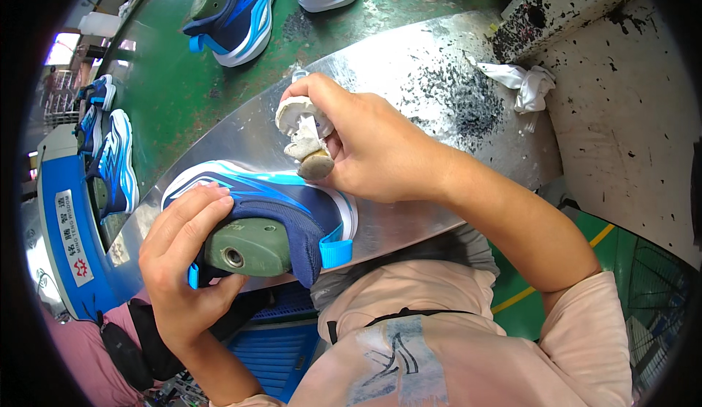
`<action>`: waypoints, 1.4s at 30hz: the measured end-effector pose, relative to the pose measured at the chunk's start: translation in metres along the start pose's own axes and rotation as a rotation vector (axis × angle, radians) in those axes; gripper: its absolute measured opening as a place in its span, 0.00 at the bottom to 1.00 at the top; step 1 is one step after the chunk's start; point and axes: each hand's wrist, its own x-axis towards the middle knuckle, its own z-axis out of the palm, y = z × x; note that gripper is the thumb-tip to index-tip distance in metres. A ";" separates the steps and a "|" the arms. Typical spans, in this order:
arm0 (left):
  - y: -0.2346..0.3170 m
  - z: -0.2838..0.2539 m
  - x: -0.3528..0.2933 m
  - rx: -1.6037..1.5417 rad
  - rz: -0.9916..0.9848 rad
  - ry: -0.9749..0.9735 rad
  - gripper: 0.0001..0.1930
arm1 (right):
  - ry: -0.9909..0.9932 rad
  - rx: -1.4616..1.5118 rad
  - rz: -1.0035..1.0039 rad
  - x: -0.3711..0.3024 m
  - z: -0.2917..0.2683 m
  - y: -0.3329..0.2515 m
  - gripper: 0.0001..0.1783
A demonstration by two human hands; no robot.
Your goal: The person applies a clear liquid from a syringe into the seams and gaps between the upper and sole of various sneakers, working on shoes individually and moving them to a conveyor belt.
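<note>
A navy, white and bright blue sneaker (281, 191) lies tilted on its side on the metal plate, its opening toward me. Inside it sits a green shoe last (256, 247) with a round metal-rimmed hole. My left hand (179, 250) is closed round the shoe's opening, fingers over the upper and thumb below by a blue loop. Just above the shoe, my right hand (365, 140) grips a small whitish, residue-caked tool (303, 133) with a rounded tan end. Its exact kind cannot be made out, and my fingers cover part of it.
The metal plate (409, 56) bears black smears and lies beside a green surface (175, 100). More sneakers (245, 19) stand at the far side and a few (117, 158) at left, near a blue machine panel (62, 224). A crumpled white cloth (530, 85) lies by the stained board at right.
</note>
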 end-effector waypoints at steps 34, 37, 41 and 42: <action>0.003 0.002 -0.003 0.044 0.003 0.025 0.30 | 0.008 -0.116 -0.169 0.000 -0.002 -0.002 0.36; 0.004 0.003 -0.004 0.061 0.011 0.031 0.30 | 0.010 -0.109 -0.171 0.000 -0.001 0.000 0.37; 0.005 0.003 -0.004 0.054 0.010 0.039 0.29 | 0.005 -0.103 -0.170 0.001 0.000 0.001 0.36; 0.004 0.003 -0.004 0.051 0.011 0.041 0.29 | 0.005 -0.109 -0.167 0.000 0.000 0.001 0.36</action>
